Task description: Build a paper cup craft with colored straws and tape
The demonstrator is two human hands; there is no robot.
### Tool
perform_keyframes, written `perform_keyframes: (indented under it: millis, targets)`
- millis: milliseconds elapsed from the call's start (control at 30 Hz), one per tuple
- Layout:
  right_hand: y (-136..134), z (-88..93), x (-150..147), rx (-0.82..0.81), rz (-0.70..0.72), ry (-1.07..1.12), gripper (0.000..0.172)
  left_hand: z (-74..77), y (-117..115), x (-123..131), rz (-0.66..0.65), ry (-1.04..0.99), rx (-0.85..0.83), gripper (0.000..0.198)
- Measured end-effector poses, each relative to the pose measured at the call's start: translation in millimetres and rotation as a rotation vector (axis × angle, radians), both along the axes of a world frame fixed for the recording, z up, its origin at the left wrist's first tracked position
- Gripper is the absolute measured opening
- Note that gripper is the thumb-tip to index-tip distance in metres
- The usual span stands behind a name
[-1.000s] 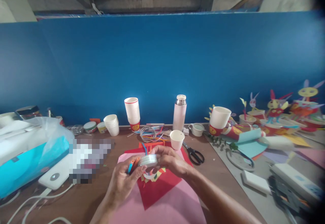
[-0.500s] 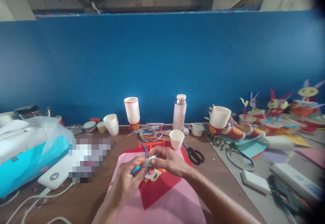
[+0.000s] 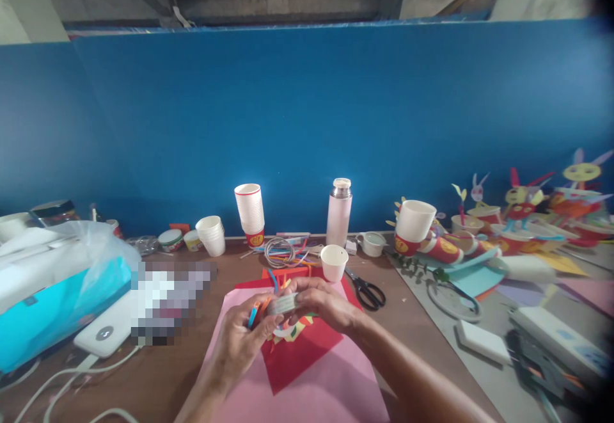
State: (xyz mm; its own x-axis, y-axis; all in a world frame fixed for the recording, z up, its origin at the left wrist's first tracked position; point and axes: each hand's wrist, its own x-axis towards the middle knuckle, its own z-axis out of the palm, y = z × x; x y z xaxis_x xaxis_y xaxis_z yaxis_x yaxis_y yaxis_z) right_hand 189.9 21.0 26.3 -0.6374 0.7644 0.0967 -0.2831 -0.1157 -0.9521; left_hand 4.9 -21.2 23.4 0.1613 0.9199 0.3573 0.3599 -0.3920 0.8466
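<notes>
Both my hands meet over the middle of the table. My left hand [image 3: 242, 340] and my right hand [image 3: 319, 304] are closed together on a roll of clear tape [image 3: 283, 304], held edge-on between the fingers. Thin blue and orange paper strips [image 3: 254, 314] stick out from my left fingers. Under the hands lies a cut paper shape in yellow, orange and white [image 3: 290, 332] on a red sheet [image 3: 297, 356], which rests on a pink sheet [image 3: 311, 391].
A small white cup [image 3: 334, 262] and black scissors [image 3: 367, 292] lie just beyond my hands. Further back stand stacked cups [image 3: 250, 213], a pale flask [image 3: 339, 212] and coloured strips. Tissue box [image 3: 52, 295] and power bank [image 3: 103, 333] at left; finished paper crafts [image 3: 527, 218] at right.
The tape roll has turned in my fingers from lying flat to nearly edge-on. Both hands have stayed over the red sheet, shifting only slightly.
</notes>
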Motion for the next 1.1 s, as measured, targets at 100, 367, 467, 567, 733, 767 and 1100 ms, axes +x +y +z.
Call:
perform_keyframes:
  millis: [100, 367, 467, 567, 733, 767, 1100]
  targets:
    - [-2, 7.8, 2, 0.090, -0.017, -0.137, 0.018, 3.4, -2, 2, -0.019, 0.058, 0.009, 0.013]
    - [-7, 10.0, 1, 0.197, -0.102, -0.352, 0.010, 8.3, -4, 9, -0.050, 0.183, 0.024, 0.014]
    - [-4, 5.8, 0, 0.158, -0.080, -0.296, 0.011, 7.0, -4, 8, -0.043, 0.161, -0.004, 0.016]
    - [-2, 2.4, -1, 0.075, -0.051, -0.201, 0.015, 4.3, -3, 5, -0.019, 0.107, -0.035, 0.023]
    - [0, 1.0, -1, 0.006, 0.004, -0.043, 0.020, 0.2, 0, -1, -0.051, 0.119, 0.001, 0.025]
    - [-1, 1.2, -1, 0.012, 0.008, -0.034, 0.021, 0.1, 0, -2, -0.055, 0.132, 0.020, 0.024]
    - [-6, 3.8, -1, 0.084, -0.008, -0.211, 0.017, 7.3, -3, 7, -0.078, 0.209, 0.034, 0.019]
